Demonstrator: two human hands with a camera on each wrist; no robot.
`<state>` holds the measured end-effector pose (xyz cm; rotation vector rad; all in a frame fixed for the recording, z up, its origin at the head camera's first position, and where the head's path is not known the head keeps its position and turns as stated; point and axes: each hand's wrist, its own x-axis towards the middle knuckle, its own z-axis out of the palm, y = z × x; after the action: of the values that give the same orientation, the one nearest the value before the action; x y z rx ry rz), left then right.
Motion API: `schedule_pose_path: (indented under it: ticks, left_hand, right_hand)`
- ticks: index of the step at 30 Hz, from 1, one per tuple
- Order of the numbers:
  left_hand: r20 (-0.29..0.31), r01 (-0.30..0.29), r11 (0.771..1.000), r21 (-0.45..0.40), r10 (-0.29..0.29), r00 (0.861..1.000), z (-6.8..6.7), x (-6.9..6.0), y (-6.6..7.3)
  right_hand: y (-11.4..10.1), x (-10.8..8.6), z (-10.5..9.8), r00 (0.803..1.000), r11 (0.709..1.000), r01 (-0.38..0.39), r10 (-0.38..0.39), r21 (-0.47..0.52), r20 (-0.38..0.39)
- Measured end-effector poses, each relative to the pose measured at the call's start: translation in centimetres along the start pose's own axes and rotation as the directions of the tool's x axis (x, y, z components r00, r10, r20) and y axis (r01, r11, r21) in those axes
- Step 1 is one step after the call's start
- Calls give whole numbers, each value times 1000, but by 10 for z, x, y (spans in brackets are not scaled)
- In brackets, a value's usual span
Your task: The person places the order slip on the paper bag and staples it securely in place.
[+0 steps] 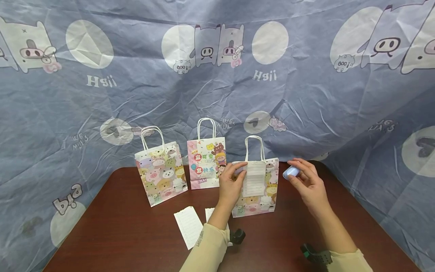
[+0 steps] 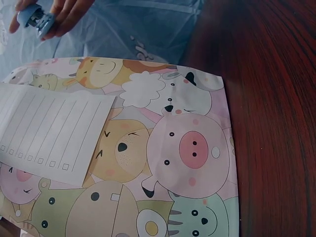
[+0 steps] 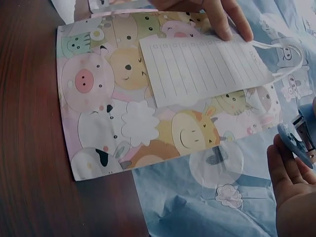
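A paper gift bag (image 1: 270, 200) printed with cartoon animals stands at the right, its white handle up. Against its upper front lies a white lined checklist sheet (image 1: 254, 181) with small boxes down one side. My left hand (image 1: 232, 187) pinches that sheet near its upper left edge; whether it also grips the bag is hidden. To the right of the bag, apart from it, my right hand (image 1: 310, 185) holds a small light-blue stapler (image 1: 290, 172) between thumb and fingers. In the right wrist view the metal of the stapler (image 3: 294, 143) shows between its blue halves.
A matching animal-print bag (image 1: 162, 173) stands at the left, and a pink and white bag (image 1: 206, 166) in the middle. Two more sheets lie on the dark wooden table (image 1: 136, 234): one sheet (image 1: 188, 227) in front, another partly under my left arm. A blue-grey cloth (image 1: 217, 94) hangs behind.
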<state>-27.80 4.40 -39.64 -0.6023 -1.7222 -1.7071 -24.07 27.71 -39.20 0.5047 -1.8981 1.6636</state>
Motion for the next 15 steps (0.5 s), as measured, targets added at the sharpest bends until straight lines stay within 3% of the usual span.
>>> schedule_pose_path:
  ticks: [7,11,15]
  left_hand:
    - [15,-1,1000,-20,1,1000,-1,-1,0]
    - [18,22,999,-36,-22,1000,-1,-1,1]
    - [27,38,998,-40,-37,999,-1,0,0]
  right_hand:
    - [-4,-1,4,996,994,50,-42,-100,76]
    - [-6,0,5,991,997,41,-34,-58,127]
    - [-11,3,6,991,1000,-9,10,-8,132]
